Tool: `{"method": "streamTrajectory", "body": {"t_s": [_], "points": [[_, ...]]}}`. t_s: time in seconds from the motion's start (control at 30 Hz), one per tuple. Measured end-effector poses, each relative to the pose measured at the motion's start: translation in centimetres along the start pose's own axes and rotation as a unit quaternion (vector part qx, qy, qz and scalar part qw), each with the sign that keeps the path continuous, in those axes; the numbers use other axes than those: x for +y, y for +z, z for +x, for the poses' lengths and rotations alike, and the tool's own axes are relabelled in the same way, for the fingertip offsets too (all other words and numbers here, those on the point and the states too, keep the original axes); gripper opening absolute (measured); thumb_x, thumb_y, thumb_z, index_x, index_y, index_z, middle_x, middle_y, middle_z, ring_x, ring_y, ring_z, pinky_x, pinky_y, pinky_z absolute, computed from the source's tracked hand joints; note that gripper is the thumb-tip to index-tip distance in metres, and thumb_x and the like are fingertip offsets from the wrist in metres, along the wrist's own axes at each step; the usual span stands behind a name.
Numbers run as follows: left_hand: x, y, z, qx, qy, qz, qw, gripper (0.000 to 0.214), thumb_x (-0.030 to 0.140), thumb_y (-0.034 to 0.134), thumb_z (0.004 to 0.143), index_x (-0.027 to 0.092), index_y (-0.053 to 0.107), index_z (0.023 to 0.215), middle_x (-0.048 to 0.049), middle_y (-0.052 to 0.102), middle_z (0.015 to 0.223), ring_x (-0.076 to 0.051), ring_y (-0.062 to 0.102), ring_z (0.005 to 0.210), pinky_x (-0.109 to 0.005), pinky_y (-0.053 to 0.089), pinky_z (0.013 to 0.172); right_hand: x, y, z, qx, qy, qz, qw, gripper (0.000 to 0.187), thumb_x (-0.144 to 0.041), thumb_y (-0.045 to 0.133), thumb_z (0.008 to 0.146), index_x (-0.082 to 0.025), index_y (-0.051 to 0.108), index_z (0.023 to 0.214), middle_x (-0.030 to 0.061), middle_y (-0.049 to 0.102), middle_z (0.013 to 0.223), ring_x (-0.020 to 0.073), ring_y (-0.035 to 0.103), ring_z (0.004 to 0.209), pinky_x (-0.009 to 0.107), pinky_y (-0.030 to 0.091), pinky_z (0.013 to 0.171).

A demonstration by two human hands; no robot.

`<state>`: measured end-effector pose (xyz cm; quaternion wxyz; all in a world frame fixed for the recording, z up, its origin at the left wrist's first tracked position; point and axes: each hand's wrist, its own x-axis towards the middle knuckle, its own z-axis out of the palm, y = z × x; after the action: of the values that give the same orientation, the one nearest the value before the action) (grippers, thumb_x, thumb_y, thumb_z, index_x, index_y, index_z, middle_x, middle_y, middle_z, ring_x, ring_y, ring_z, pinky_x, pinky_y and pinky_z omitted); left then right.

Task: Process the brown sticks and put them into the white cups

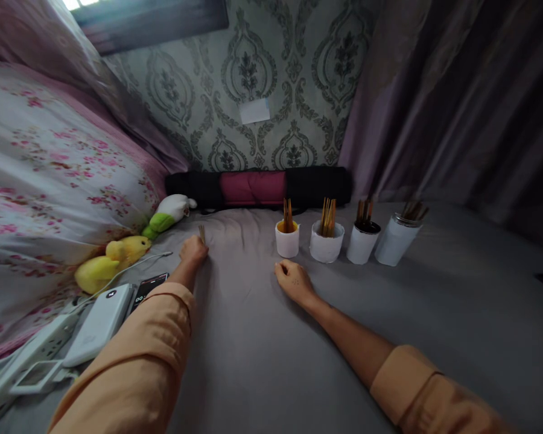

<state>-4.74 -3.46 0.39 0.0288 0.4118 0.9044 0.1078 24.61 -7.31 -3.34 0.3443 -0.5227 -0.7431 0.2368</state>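
My left hand (pixel 193 249) is closed around a small bundle of thin sticks (pixel 202 234), whose tips stand up above the fist. My right hand (pixel 294 281) is curled into a loose fist over the grey sheet, with no stick showing from it. Just beyond it stands a white-wrapped cup (pixel 288 243) with a yellow inside and several sticks in it. To its right are a wider white cup (pixel 326 247), a white cup with a dark rim (pixel 362 246) and a taller, leaning white jar (pixel 396 242), each holding sticks.
A black and maroon roll (pixel 253 188) lies along the wall. At left are a white-and-green plush toy (pixel 167 212), a yellow plush duck (pixel 104 265), a phone (pixel 150 286), a white power bank (pixel 100 325) and a power strip (pixel 40 361) with cables. Curtains (pixel 457 102) hang at right.
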Motion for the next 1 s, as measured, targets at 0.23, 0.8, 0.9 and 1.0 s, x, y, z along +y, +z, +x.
{"method": "streamTrajectory", "body": {"t_s": [0.23, 0.8, 0.9, 1.0], "points": [[0.13, -0.20, -0.08, 0.001, -0.012, -0.009, 1.000, 0.029, 0.025, 0.049, 0.073, 0.015, 0.064, 0.096, -0.0170, 0.061, 0.102, -0.031, 0.056, 0.096, -0.037, 0.046, 0.073, -0.12, -0.17, -0.11, -0.004, -0.004, -0.004, 1.000, 0.033, -0.034, 0.037, 0.083, -0.017, 0.055, 0.062, 0.0005, 0.057, 0.058, 0.0097, 0.045, 0.055, 0.022, 0.023, 0.051], [-0.19, -0.26, 0.24, 0.040, -0.039, -0.130, 0.990, 0.012, 0.016, 0.062, 0.059, 0.011, 0.062, 0.070, -0.0194, 0.061, 0.082, -0.035, 0.056, 0.090, -0.042, 0.043, 0.072, 0.29, 0.19, -0.03, 0.002, -0.005, -0.010, 1.000, 0.032, -0.035, 0.038, 0.083, -0.017, 0.056, 0.063, 0.0006, 0.058, 0.059, 0.0093, 0.045, 0.055, 0.022, 0.022, 0.051], [-0.17, -0.37, 0.16, 0.049, -0.049, -0.163, 0.984, 0.009, 0.014, 0.063, 0.056, 0.011, 0.061, 0.064, -0.0174, 0.060, 0.077, -0.035, 0.056, 0.089, -0.042, 0.042, 0.072, 0.19, 0.08, -0.04, -0.002, -0.004, -0.007, 1.000, 0.032, -0.034, 0.038, 0.083, -0.017, 0.056, 0.064, 0.0011, 0.058, 0.060, 0.0095, 0.046, 0.056, 0.022, 0.022, 0.051], [-0.06, -0.45, 0.13, 0.052, -0.058, -0.189, 0.979, 0.006, 0.013, 0.063, 0.054, 0.013, 0.058, 0.059, -0.0148, 0.059, 0.073, -0.033, 0.056, 0.088, -0.039, 0.042, 0.072, 0.13, 0.05, -0.02, -0.005, 0.002, -0.007, 1.000, 0.032, -0.034, 0.038, 0.083, -0.017, 0.057, 0.064, 0.0013, 0.059, 0.060, 0.0095, 0.046, 0.056, 0.022, 0.023, 0.051]]}}
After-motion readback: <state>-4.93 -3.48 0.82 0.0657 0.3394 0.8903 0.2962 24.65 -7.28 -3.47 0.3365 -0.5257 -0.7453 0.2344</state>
